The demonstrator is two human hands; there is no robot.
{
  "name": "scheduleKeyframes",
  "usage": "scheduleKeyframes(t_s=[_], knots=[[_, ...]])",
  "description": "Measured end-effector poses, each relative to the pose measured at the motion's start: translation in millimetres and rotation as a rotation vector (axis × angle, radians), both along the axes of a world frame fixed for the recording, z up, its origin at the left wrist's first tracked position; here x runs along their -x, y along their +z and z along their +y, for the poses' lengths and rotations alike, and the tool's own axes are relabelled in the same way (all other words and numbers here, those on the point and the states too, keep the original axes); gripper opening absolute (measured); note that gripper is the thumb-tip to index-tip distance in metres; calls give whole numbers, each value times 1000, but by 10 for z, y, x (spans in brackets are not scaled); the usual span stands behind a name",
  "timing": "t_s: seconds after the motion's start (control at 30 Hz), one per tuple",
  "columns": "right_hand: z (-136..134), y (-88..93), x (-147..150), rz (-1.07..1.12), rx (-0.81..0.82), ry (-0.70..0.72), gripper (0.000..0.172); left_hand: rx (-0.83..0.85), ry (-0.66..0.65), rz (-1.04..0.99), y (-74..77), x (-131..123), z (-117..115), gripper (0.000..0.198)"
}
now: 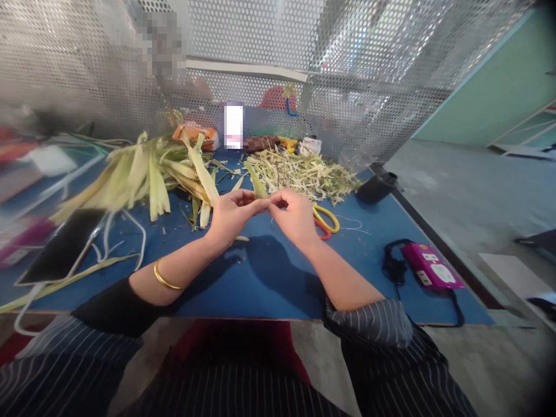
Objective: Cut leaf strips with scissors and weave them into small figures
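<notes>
Right now your left hand (232,215) and right hand (295,217) meet above the blue table (269,278). Both are pinched closed on a narrow green leaf strip (257,184), whose free end points up and away from you. Long leaves (143,168) lie piled to the left and shredded scraps (304,171) beyond your right hand. Yellow-handled scissors (326,220) lie just beside that hand.

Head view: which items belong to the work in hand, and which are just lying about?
In use: leaf strip, pinched by left hand and right hand; likely also leaf pile, shreds, scissors.
Lying about: phone; white cable; pink power strip; black cylinder.
</notes>
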State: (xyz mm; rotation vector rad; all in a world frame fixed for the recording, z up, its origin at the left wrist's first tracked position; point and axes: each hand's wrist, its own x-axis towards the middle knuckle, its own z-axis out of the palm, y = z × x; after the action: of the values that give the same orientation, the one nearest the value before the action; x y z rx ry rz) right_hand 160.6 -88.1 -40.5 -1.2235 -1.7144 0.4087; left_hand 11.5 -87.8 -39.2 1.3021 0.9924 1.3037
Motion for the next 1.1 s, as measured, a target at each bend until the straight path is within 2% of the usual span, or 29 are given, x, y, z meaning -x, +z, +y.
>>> scheduleKeyframes(t_s=[0.1,0.23,0.33,0.47,0.57,0.7,0.8,0.93,1.03,1.1], knots=[[-14,13,3,-22,-16,-11,7,7,-14,-4,-14,0,11,29],[5,31,-27,24,-4,-13,7,75,-65,-68,6,8,43,22],[28,30,-54,36,33,-1,7,84,-45,-39,13,13,57,18],[28,-1,-50,54,84,2,7,11,7,61,-23,26,55,15],[23,-34,-31,62,116,20,8,-54,-6,157,-36,46,56,14],[40,-52,-30,157,174,81,9,63,-35,73,3,62,76,21],[47,-38,-29,206,197,118,11,84,1,17,26,54,86,22],[36,-26,7,180,195,110,10,8,91,68,7,36,75,17],[36,-32,39,366,272,139,12,-50,119,97,-6,19,64,15],[43,-31,50,551,348,164,17,-18,105,56,-2,7,65,16]])
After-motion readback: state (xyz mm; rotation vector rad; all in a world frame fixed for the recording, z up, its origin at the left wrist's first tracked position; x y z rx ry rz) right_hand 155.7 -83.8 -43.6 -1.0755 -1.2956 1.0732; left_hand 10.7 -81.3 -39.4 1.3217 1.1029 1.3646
